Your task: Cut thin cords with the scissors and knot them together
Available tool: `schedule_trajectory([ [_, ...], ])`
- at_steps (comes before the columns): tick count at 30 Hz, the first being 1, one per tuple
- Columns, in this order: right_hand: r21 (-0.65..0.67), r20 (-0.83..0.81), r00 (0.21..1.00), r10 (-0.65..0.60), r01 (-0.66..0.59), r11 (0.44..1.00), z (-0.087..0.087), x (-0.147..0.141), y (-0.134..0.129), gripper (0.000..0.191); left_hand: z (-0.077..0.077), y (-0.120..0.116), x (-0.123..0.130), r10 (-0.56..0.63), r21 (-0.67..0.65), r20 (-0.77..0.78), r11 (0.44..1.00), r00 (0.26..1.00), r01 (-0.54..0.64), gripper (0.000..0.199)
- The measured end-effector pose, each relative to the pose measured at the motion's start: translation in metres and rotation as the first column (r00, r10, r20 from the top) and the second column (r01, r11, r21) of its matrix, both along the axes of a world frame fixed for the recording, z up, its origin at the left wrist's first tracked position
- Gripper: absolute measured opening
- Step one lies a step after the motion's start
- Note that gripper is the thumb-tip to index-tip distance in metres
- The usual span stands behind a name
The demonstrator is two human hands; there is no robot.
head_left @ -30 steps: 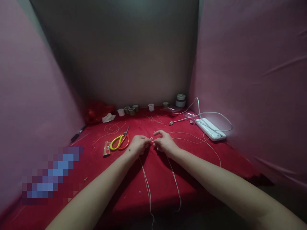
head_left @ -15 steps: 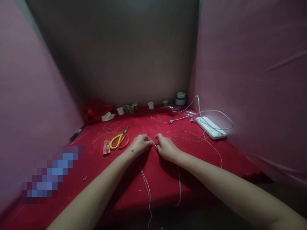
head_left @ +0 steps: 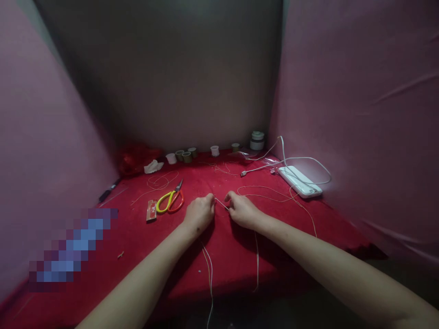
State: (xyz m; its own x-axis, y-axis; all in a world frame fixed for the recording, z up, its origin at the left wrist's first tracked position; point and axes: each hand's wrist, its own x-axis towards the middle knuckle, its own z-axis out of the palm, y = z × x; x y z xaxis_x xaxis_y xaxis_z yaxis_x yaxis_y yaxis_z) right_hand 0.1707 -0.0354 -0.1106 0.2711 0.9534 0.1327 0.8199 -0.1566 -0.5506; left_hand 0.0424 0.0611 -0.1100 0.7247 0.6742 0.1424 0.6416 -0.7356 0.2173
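Note:
Between my hands runs a short taut stretch of thin pale cord (head_left: pixel 222 204). My left hand (head_left: pixel 201 211) is closed, its fingers pinching one end of that stretch. A little to the right, my right hand (head_left: pixel 243 210) has its fingers curled and pinched on the other end. Loose cord strands (head_left: pixel 211 278) hang below my left wrist and over the table's front edge. Another loose strand (head_left: pixel 257 260) drops below my right hand. Scissors (head_left: pixel 170 201) with one yellow and one red handle lie left of my left hand, beside a small red-labelled packet (head_left: pixel 151 211).
Several thread spools (head_left: pixel 186 157) and a lidded jar (head_left: pixel 257 140) line the back. At the right lie a white phone-like device (head_left: pixel 300 182) and a white cable (head_left: pixel 310 158). Red plastic (head_left: pixel 139 157) and crumpled tissue (head_left: pixel 153 166) sit back left on the red cloth (head_left: pixel 192 283).
My hands have moved slightly apart, lengthening the cord between them. My left hand has turned so its back faces up more, with the fingers closed tighter.

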Motion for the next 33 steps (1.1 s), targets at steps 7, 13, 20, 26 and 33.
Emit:
schedule_trajectory([
  [7,-0.072,0.1,0.995,0.02,-0.013,0.997,0.002,-0.001,0.006,0.019,0.001,-0.008,-0.005,-0.119,0.123,-0.187,0.982,0.975,0.143,0.025],
  [13,-0.077,0.192,0.98,0.057,-0.043,0.996,0.006,-0.004,-0.001,0.022,0.006,0.0,-0.01,-0.225,0.118,-0.213,0.96,0.951,0.253,0.025],
  [20,-0.052,-0.02,0.999,0.034,-0.035,0.998,0.005,0.003,0.003,0.019,0.003,0.013,-0.013,-0.205,-0.016,-0.057,0.979,0.977,0.204,0.022],
  [26,-0.108,-0.45,0.893,0.019,-0.075,0.991,0.019,0.007,-0.018,0.014,0.015,-0.001,-0.031,-0.055,-0.36,0.148,0.927,0.988,0.105,0.026],
  [33,-0.019,-0.999,0.044,-0.015,-0.094,0.995,0.013,-0.025,-0.103,0.02,0.024,-0.077,-0.072,0.508,-0.904,0.426,0.22,0.749,0.366,0.045],
])
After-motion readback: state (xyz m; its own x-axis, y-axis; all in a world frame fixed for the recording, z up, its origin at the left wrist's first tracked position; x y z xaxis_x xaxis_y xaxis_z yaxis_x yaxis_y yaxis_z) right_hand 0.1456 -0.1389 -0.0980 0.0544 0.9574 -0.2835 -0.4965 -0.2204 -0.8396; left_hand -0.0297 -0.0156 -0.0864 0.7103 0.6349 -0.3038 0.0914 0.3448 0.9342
